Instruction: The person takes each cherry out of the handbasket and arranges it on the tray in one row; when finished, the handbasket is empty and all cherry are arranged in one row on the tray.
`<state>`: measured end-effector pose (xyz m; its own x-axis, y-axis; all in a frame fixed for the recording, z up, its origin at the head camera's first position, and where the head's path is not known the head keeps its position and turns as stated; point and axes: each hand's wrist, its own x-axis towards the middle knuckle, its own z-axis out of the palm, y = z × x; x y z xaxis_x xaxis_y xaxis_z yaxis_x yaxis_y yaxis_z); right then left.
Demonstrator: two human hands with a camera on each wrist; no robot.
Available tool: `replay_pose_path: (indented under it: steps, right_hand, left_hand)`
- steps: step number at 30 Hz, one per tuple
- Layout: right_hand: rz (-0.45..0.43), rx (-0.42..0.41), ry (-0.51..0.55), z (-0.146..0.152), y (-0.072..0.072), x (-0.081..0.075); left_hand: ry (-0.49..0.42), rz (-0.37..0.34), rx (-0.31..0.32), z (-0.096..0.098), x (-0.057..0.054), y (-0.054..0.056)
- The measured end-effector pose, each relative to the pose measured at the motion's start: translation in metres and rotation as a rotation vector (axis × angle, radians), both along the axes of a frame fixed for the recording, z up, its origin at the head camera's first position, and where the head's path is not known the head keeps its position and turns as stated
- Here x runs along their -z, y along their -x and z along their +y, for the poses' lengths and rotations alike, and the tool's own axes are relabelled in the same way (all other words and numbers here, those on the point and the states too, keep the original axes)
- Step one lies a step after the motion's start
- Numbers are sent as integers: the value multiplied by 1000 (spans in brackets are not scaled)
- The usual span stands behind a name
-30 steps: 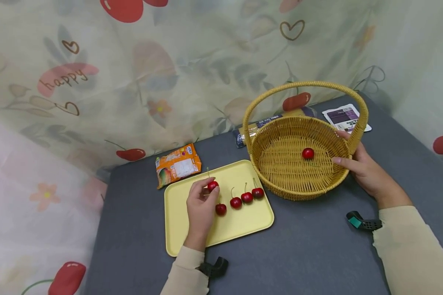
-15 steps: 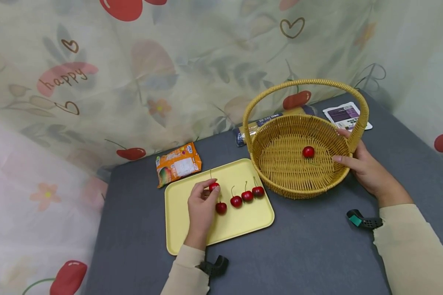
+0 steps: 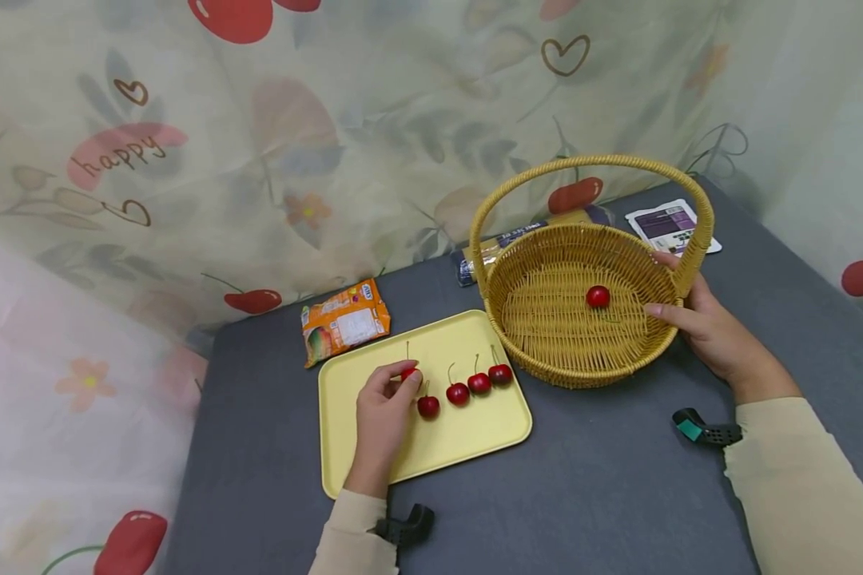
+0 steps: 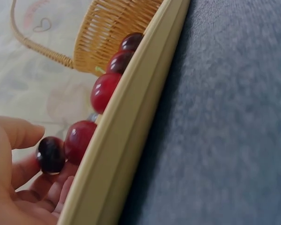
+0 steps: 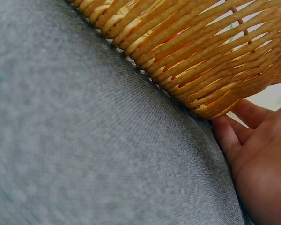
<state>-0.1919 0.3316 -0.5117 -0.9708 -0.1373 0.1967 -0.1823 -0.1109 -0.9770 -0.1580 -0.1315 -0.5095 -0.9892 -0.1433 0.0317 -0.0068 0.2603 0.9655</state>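
Observation:
In the head view, my left hand (image 3: 384, 407) is over the yellow tray (image 3: 352, 447), its thumb and fingers pinching a red cherry (image 3: 409, 373) with an upright stem. The left wrist view shows this cherry (image 4: 50, 154) dark, at the thumb tip and close beside another cherry (image 4: 79, 140). Several more stemmed cherries (image 3: 457, 394) stand in a slanting row across the tray to the right. My right hand (image 3: 719, 335) grips the right side of a wicker basket (image 3: 582, 367), thumb over its rim and fingers partly hidden behind it. One cherry (image 3: 598, 296) lies inside the basket.
An orange snack packet (image 3: 347, 322) lies behind the tray. A long package (image 3: 467, 263) is partly hidden behind the basket, and a white and purple packet (image 3: 672, 226) sits at the back right. The basket's tall handle (image 3: 590, 162) arches above it. Printed cloth (image 3: 403, 120) hangs behind the table.
My left hand has lowered the cherry slightly and shifted a little toward me and left; its fingers now cover more of it. The right hand and basket hold their place.

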Motion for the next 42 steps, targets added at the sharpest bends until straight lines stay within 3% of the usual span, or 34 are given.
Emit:
replay_pose_path:
  steps: [10,23,35,42]
  right_hand:
    - [4,3,-7,-1,1,-1]
    - [-1,10,-19,0,-1,0]
    - [12,2,-11,-1,1,-1]
    - [4,4,-8,0,0,-1]
  left_hand:
    - [43,-11,79,-12,1,-9]
    - [134,11,117,-17,5,-10]
    - [152,-9,231,-26,5,-8]
    - [148,-19,218,-24,4,-10]
